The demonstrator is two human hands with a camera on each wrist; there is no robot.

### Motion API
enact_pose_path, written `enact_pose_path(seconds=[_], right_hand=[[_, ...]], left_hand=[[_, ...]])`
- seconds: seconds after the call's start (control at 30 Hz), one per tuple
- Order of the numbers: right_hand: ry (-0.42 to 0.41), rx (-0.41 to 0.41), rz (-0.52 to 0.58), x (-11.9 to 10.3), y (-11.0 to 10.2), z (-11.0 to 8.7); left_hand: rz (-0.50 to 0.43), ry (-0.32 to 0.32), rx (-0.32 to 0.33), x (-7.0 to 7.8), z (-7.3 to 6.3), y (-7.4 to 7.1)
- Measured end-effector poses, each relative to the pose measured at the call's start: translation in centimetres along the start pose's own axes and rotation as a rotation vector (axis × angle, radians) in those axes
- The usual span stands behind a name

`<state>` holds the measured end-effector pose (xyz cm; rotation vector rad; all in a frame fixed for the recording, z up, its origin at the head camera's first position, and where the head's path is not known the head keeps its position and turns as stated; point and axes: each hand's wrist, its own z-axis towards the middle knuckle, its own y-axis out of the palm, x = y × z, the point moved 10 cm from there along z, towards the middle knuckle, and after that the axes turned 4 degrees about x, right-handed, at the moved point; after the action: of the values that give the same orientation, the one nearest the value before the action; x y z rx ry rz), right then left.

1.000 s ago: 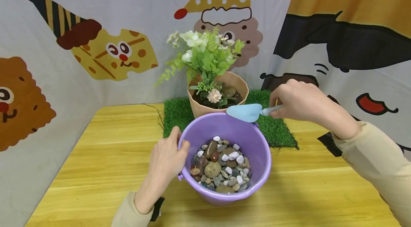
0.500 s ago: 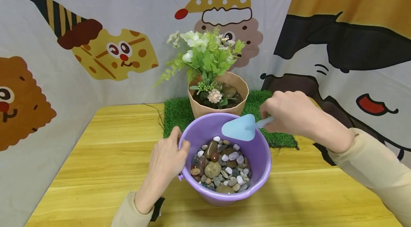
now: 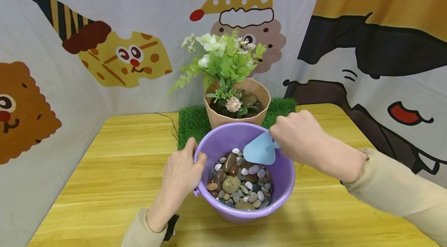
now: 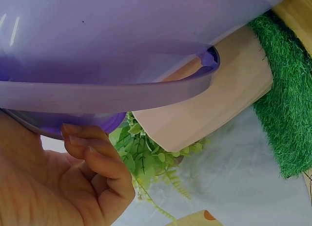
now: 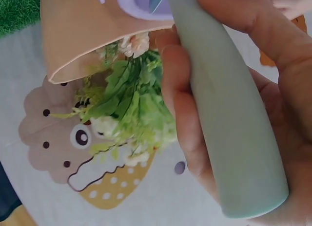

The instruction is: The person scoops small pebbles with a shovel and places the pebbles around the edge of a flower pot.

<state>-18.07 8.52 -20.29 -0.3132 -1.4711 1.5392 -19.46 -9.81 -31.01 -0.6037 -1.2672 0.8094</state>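
Observation:
A purple bucket [image 3: 213, 148] stands on the table with pebbles [image 3: 231, 185] of mixed colours and sizes covering its bottom. My left hand [image 3: 183, 167] holds its left rim, thumb toward the inside. In the left wrist view, curled fingers [image 4: 100, 158] sit at the rim, and the bucket's handle [image 4: 107, 98] hangs down along the outer wall. My right hand [image 3: 302, 136] grips a light blue garden trowel [image 3: 260, 150] by its handle. The blade is inside the bucket near its far right wall, tilted downward above the stones. In the right wrist view, fingers wrap the thick pale trowel handle [image 5: 229, 123].
Right behind the bucket, a peach flower pot [image 3: 225, 119] holds white flowers and green leaves [image 3: 227, 62]. It stands on an artificial grass mat [image 3: 191, 122]. A cartoon-printed cloth [image 3: 139, 2] hangs behind the wooden table [image 3: 115, 169].
From over the bucket's far rim, my right hand has brought the trowel nearer and down into the bucket, its blade turning downward. My left hand has stayed on the rim.

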Motion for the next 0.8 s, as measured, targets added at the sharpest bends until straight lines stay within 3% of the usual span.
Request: enact_pose_path(seconds=[0.2, 0.8], right_hand=[[-0.054, 0.099, -0.096, -1.9, -0.4, 0.0], [-0.13, 0.192, -0.342, -5.5, 0.5, -0.1]], left_hand=[[-0.003, 0.005, 0.001, 0.0, 0.0, 0.0], [0.006, 0.007, -0.001, 0.1, 0.0, -0.1]])
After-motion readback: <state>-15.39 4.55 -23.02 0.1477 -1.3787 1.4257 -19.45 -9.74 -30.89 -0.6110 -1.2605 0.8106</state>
